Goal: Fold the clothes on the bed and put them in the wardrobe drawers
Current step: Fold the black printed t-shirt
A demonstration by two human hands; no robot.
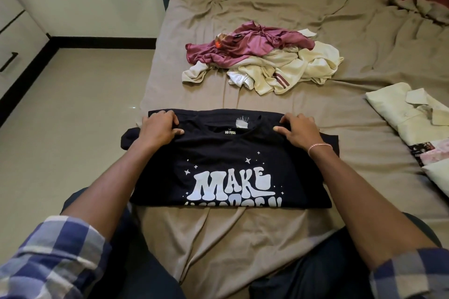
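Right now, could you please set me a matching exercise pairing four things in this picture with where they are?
Things: 1 black T-shirt; 2 maroon garment; 3 folded cream shirt; 4 drawer handle.
Places: A far left; B right side of the bed; C gripped by left hand and right hand; D atop the cream pile.
Pairs: 1-C, 2-D, 3-B, 4-A.

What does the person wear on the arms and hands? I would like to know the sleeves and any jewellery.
Both arms wear a shirt checked in blue and white; the left sleeve and the right sleeve are rolled up, leaving the forearms bare. A thin pink beaded bracelet circles the right wrist. The left hand and the right hand show no glove or watch.
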